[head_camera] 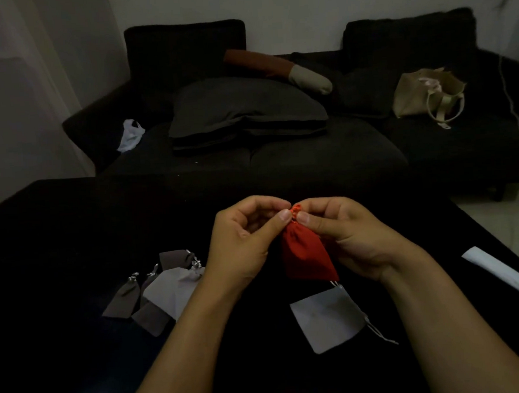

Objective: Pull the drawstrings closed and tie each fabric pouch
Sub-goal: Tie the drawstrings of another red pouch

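Note:
A red fabric pouch (305,252) hangs above the black table, its mouth gathered into a small ruffle at the top. My left hand (246,242) and my right hand (342,233) both pinch that gathered neck between thumb and fingers. The strings themselves are hidden by my fingertips. To the left lies a heap of brown and light grey pouches (163,288) with cinched tops and pale cords. A flat light grey pouch (328,321) lies under my right wrist, its white drawstrings trailing to the right.
The black table (72,238) fills the foreground. A white folded strip (504,272) lies near its right edge. Behind stands a dark sofa (280,152) with cushions, a beige tote bag (425,95) and a white cloth (131,134).

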A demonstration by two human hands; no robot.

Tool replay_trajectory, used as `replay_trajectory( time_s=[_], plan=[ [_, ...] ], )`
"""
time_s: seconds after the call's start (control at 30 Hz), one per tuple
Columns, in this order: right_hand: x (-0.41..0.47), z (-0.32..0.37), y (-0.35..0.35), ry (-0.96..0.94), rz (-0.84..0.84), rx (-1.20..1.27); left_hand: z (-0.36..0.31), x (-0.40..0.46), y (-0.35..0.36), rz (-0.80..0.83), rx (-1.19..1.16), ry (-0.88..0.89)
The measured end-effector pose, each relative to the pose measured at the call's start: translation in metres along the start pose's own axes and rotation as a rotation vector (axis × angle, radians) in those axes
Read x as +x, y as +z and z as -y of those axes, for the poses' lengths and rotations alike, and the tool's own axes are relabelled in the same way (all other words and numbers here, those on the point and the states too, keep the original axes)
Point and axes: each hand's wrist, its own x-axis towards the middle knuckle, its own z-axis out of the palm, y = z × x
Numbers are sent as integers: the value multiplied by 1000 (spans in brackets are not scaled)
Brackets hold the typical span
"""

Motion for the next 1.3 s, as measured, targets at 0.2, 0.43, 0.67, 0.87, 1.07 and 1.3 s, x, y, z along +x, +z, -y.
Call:
replay_trajectory(
  time_s=[0.2,0.43,0.67,0.87,1.07,1.3],
  plan=[
    [-4,4,2,50,60,24,-4,-3,0,30,150,134],
    [-3,7,8,91,40,77,-7,-2,-7,87,450,395],
    [-2,8,15,118,-59,37,-7,-2,-5,115,544,446],
    [-1,7,14,160,-89,43,-8,0,-8,195,652,522],
    [0,3,14,233,-157,18,-7,4,-11,303,740,426],
    [3,9,15,241,-266,56,-2,-2,-1,141,629,400]
  ],
)
